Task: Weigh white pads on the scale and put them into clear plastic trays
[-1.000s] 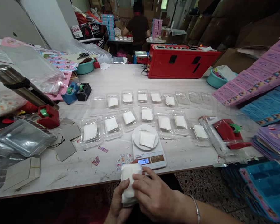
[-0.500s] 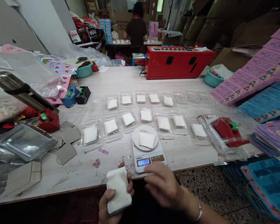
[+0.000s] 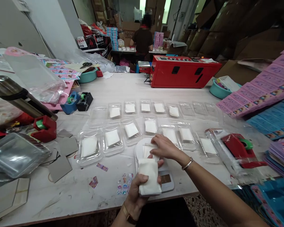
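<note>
My left hand (image 3: pixel 138 186) is closed around a thick stack of white square sheets (image 3: pixel 149 178), thumb across its front, held above the near part of a white kitchen scale (image 3: pixel 169 186). The stack and hand hide the scale's display. My right hand (image 3: pixel 164 145) reaches over the weighing plate, its fingers bent around a few white sheets (image 3: pixel 148 149) there; the fingertips are partly hidden. Around the scale stand clear plastic trays in two rows, many with white sheets inside, such as the tray (image 3: pixel 79 160) at the left and the tray (image 3: pixel 194 146) at the right.
Red tape dispensers (image 3: pixel 236 148) (image 3: pixel 45 134) stand at both sides. Grey cards (image 3: pixel 60 168) and stickers (image 3: pixel 125 184) lie at the front left. A red case (image 3: pixel 184 75) is at the back, pink boxes (image 3: pixel 257 85) at the right. A person (image 3: pixel 143 41) stands beyond.
My right hand has moved from in front of the scale onto the sheets on its plate. My left hand has brought the stack up and right, covering the display. The view has shifted slightly.
</note>
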The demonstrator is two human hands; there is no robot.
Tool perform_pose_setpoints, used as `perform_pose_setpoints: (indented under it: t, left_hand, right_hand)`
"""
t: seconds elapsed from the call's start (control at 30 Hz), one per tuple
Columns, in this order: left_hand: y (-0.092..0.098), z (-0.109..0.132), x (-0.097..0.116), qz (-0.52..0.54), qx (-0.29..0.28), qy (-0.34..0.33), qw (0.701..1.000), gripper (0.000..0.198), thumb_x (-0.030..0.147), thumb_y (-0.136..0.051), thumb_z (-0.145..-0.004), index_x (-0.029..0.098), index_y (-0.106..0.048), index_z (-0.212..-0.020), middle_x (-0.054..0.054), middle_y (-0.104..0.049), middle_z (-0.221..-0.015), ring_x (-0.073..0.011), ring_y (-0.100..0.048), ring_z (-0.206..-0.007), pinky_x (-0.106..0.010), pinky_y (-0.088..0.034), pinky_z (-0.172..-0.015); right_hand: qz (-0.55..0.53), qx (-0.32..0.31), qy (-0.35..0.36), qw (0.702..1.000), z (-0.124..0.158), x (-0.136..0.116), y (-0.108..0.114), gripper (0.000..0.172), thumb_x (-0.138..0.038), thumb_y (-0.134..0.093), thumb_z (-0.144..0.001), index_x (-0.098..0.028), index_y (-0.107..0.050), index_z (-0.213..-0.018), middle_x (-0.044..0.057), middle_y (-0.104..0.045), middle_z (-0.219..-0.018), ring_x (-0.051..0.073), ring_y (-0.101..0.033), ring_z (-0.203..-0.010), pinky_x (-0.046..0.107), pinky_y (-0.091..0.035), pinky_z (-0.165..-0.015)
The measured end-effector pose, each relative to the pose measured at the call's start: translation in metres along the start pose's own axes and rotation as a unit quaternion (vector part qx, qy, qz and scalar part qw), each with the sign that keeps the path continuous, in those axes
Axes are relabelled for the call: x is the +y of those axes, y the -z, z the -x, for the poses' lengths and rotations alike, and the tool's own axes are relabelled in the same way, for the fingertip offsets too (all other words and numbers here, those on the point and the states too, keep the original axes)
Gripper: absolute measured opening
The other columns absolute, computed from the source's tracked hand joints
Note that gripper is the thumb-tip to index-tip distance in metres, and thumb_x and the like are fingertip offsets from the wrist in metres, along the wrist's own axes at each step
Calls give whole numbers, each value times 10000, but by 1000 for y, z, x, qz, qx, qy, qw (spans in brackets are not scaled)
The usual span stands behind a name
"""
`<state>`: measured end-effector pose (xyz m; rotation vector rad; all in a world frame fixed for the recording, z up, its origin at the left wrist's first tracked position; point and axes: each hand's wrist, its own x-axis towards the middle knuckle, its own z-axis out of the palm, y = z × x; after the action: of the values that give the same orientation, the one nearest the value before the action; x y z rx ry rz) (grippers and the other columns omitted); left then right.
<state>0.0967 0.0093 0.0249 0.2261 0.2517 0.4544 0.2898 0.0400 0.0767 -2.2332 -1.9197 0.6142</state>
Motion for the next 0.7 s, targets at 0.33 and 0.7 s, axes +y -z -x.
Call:
perform_pose_setpoints:
  t: [0.33, 0.7]
  left_hand:
    - [3, -5, -11, -53, 119, -9, 991, 778, 347, -724, -585, 96, -544, -1299, -90, -696, -734, -249, -636, -730, -310, -464, -636]
    - [5, -5, -23, -57, 159, -24, 985, 547, 332, -728, -579, 96, -665, -1069, -95, -694, -725, -216, -604, -658, -303, -444, -615]
  right_hand:
    - [5, -112, -24, 993, -17, -15, 12, 239, -290, -681, -724, -198, -586, -924, 31, -659, -817, 194, -597, -760, 253, -317, -597]
    - [17, -189, 20, 982, -21, -20, 17, 116, -278, -641, -754, -195, -651, -834, 55, -692, -928, 199, -621, -834, 239, -321, -588]
